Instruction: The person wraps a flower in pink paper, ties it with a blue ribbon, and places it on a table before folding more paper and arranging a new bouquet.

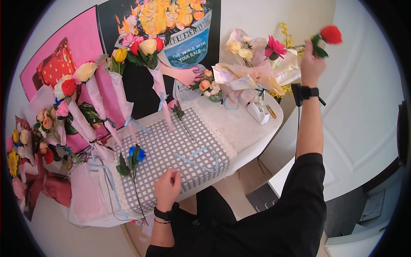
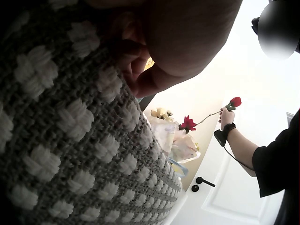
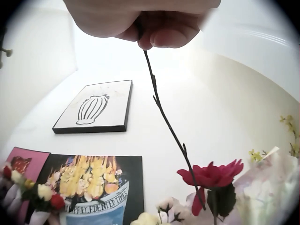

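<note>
High at the upper right of the head view, my right hand [image 1: 312, 68] grips a red rose [image 1: 331, 35] just below its bloom. The dark stem [image 3: 161, 110] hangs from its fingers in the right wrist view, passing in front of a magenta flower [image 3: 211, 176]. My left hand [image 1: 167, 188] is at the front edge of the checked cloth [image 1: 162, 158], fingers loosely curled around nothing. Beyond it lie a blue rose [image 1: 138, 153], a looped blue ribbon [image 1: 195, 162] and a dark leafy stem [image 1: 185, 124].
Several wrapped flowers line the table's left and back. At the back right stand a paper-wrapped bouquet [image 1: 252, 73], a small vase of roses [image 1: 216, 97], a tape dispenser [image 1: 258, 113] and orange-handled scissors [image 1: 271, 112]. A white door [image 1: 359, 107] is at the right.
</note>
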Motion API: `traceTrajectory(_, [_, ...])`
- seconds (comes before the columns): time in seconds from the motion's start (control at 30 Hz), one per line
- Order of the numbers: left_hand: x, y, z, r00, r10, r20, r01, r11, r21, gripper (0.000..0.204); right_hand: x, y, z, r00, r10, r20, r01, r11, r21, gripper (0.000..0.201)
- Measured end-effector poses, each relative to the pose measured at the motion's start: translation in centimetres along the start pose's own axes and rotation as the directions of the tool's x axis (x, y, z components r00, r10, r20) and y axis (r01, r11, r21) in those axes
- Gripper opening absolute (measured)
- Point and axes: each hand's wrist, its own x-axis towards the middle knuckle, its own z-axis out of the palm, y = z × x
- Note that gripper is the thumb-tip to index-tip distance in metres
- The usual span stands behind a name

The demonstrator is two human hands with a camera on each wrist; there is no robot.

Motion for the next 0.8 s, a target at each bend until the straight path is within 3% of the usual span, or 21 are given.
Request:
traceTrajectory(0.03, [0.0,0.0,0.0,1.0,0.001,0.003,-0.001,1.0,-0.001,0.007,0.1,-0.8,0.8,0.996,-0.088,0.033,0.088,0.996,0.003,0.04])
traceTrajectory(0.1, [0.0,-0.1,0.0,1.0,-0.002,0.005,0.002,1.0,0.007,0.007,0.2,-2.9,2.5,0.974,0.02,0.224,0.001,0.996,-0.094,0.042])
traceTrajectory(0.13, [0.0,-0.1,0.1,1.0,-0.003,0.004,0.003,1.0,0.006,0.007,0.1,-2.2,4.4,0.972,-0.016,0.236,0.032,0.998,-0.063,0.043])
traceTrajectory(0.23, [-0.1,-0.2,0.0,1.0,-0.001,-0.023,0.001,1.0,-0.016,0.007,-0.3,-1.6,7.9,0.919,-0.026,0.393,0.132,0.96,-0.246,0.042])
traceTrajectory(0.57, [-0.1,-0.1,-0.2,1.0,0.014,-0.012,-0.014,1.0,0.011,0.006,-3.7,2.8,13.0,0.816,0.133,0.563,0.19,0.858,-0.478,0.034])
traceTrajectory(0.63, [0.0,0.0,-0.2,1.0,0.021,-0.013,-0.02,1.0,0.019,0.005,-4.3,3.0,13.0,0.782,0.27,0.561,0.097,0.837,-0.538,0.032])
traceTrajectory(0.67, [0.0,-0.1,-0.2,1.0,0.024,-0.016,-0.024,1.0,0.014,0.005,-4.5,3.6,13.3,0.783,0.269,0.561,0.098,0.837,-0.538,0.032])
traceTrajectory(0.73, [0.1,0.0,-0.2,0.999,0.027,-0.02,-0.026,1.0,0.008,0.005,-5.0,4.9,13.6,0.689,0.432,0.582,-0.034,0.821,-0.569,0.033])
traceTrajectory(0.8, [0.1,0.0,-0.2,1.0,0.018,-0.008,-0.018,1.0,0.009,0.005,-6.0,6.3,13.8,0.722,0.386,0.574,-0.021,0.842,-0.539,0.035])
